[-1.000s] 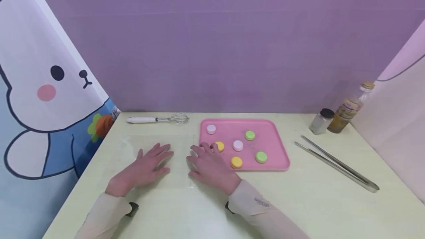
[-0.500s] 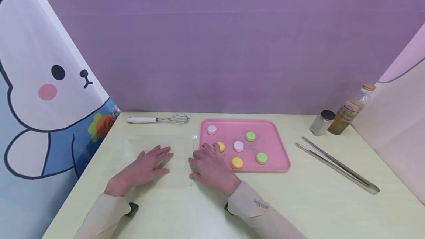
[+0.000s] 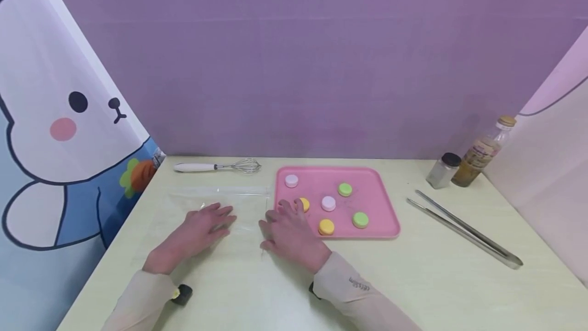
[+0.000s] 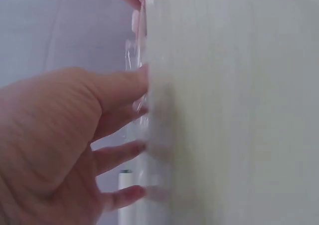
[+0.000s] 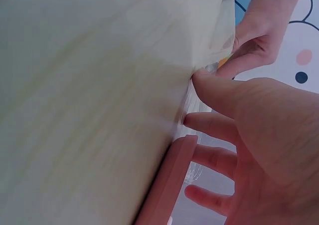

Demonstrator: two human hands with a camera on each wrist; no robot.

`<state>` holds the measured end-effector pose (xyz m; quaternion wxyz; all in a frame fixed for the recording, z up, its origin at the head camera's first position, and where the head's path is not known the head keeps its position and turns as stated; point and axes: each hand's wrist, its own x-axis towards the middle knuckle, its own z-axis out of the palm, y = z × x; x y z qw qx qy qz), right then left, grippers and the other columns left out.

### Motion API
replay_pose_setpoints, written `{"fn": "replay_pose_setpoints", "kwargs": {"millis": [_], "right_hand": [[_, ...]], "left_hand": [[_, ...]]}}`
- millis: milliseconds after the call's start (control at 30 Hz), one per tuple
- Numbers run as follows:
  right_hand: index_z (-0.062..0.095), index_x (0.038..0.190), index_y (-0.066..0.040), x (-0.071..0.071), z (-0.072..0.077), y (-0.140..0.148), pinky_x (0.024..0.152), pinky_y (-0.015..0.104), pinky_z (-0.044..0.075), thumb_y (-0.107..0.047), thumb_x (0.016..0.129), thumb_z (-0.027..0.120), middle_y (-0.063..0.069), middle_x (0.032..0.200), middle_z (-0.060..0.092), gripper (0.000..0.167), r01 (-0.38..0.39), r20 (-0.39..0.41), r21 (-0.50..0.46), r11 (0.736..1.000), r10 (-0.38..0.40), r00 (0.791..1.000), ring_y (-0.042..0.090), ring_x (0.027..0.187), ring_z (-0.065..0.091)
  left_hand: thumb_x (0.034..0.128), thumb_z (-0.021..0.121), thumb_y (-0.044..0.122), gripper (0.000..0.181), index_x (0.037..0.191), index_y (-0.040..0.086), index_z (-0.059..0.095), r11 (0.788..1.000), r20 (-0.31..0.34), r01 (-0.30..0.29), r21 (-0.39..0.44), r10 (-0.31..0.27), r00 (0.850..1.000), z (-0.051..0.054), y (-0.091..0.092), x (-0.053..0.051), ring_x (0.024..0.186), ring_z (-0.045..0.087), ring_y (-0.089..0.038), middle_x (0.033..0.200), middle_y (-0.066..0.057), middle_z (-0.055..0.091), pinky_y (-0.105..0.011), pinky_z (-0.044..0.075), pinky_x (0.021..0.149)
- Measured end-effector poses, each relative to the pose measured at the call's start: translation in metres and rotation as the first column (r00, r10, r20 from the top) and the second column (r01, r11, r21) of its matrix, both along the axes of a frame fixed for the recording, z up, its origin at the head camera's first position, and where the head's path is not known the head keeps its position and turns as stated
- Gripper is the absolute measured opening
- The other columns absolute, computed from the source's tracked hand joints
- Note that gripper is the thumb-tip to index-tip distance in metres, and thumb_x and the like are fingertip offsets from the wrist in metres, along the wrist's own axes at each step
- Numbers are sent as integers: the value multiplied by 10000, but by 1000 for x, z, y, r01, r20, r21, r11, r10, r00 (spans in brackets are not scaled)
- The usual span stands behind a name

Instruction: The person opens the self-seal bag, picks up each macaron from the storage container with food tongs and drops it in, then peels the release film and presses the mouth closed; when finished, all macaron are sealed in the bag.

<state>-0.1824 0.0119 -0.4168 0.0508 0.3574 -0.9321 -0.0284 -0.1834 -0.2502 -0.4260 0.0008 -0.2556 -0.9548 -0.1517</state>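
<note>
A clear plastic zip bag (image 3: 243,191) lies flat on the pale table, its zip strip along the far edge. My left hand (image 3: 199,231) rests on the bag, fingers spread and fingertips down; the left wrist view shows the fingertips (image 4: 137,147) on the film, slightly wrinkled around them. At the bag's right edge is my right hand (image 3: 296,234), its thumb (image 5: 212,88) touching down by the film and other fingers reaching over the tray's rim. Beside it lies a pink tray (image 3: 367,180) with yellow, green and pale lilac macarons (image 3: 328,204); the right hand partly covers one yellow macaron (image 3: 304,204).
Behind the bag lies a whisk (image 3: 216,166) with a white handle. Metal tongs (image 3: 466,231) lie right of the tray. A black-lidded jar (image 3: 443,171) and a corked bottle (image 3: 483,155) stand at the back right. A purple backdrop (image 3: 294,75) rises behind the table.
My left hand has slid slightly left on the bag. Its film shows more wrinkles, and the zip strip along the far edge shows more clearly. My right hand has barely moved.
</note>
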Motion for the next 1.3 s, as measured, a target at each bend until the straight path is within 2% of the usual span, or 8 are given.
{"fn": "replay_pose_setpoints", "kwargs": {"millis": [233, 367, 667, 733, 833, 1033, 1167, 1300], "right_hand": [[684, 1297, -278, 0, 0, 1, 1091, 602, 302, -547, 929, 674, -58, 1235, 638, 455, 3, 5, 1, 1000, -3, 1000, 291, 1290, 440], [680, 1313, -281, 0, 0, 2, 1089, 596, 298, -542, 933, 670, -56, 1242, 637, 462, -1, 2, -1, 1000, 1, 1000, 289, 1288, 437], [683, 1305, -283, 0, -1, 2, 1081, 579, 299, -523, 935, 677, -57, 1250, 633, 441, -6, 8, -23, 1000, 6, 1000, 284, 1274, 444], [687, 1298, -283, 0, -1, 2, 1071, 569, 303, -518, 933, 682, -60, 1228, 631, 434, -10, 6, -25, 1000, 10, 1000, 285, 1267, 445], [694, 1277, -281, 1, -2, 2, 1056, 558, 309, -509, 930, 691, -67, 1179, 627, 415, -19, 0, -31, 999, 19, 1000, 284, 1249, 447], [701, 1258, -279, 1, -1, 1, 1051, 548, 317, -501, 927, 700, -72, 1176, 633, 399, -21, -1, -32, 999, 21, 1000, 278, 1234, 453], [701, 1250, -287, 1, -1, 1, 1041, 524, 324, -503, 925, 701, -80, 1183, 634, 389, -17, 1, -32, 999, 17, 1000, 272, 1230, 456], [704, 1209, -291, 0, -2, 1, 1026, 509, 333, -499, 927, 703, -80, 1166, 629, 351, -15, 3, -33, 999, 15, 1000, 267, 1210, 460]], "left_hand": [[921, 746, 138, 257, 1170, 76, 762, 987, -121, 11, 160, 9, 993, -10, -4, -1, 1263, 528, -476, 1310, -148, 661, -722, 413, 957], [915, 751, 108, 199, 1107, 72, 786, 965, -107, -5, 264, 34, 994, -12, -5, -1, 1252, 533, -472, 1265, -140, 686, -672, 414, 1019], [918, 748, 86, 206, 1119, 52, 776, 896, -70, -118, 427, 163, 984, -23, -10, -5, 1224, 580, -409, 1178, -116, 726, -615, 422, 1052], [926, 750, 118, 214, 1135, 79, 774, 868, -35, -165, 468, 205, 978, -25, -12, -5, 1224, 591, -386, 1188, -119, 722, -610, 414, 1066], [926, 755, 136, 208, 1128, 93, 782, 819, 1, -201, 537, 238, 971, -27, -15, -4, 1218, 606, -359, 1200, -126, 717, -576, 419, 1078], [927, 765, 222, 226, 1123, 112, 789, 701, 130, -295, 649, 280, 951, -28, -19, -2, 1243, 605, -286, 1244, -90, 703, -284, 424, 1102], [927, 760, 315, 289, 1150, 132, 781, 656, 224, -372, 656, 301, 927, -26, -20, -1, 1293, 566, -249, 1289, -58, 684, -251, 414, 1099], [937, 750, 304, 281, 1138, 110, 781, 613, 256, -379, 694, 281, 925, -27, -20, -2, 1275, 577, -168, 1270, -39, 696, -145, 425, 1033]]}}
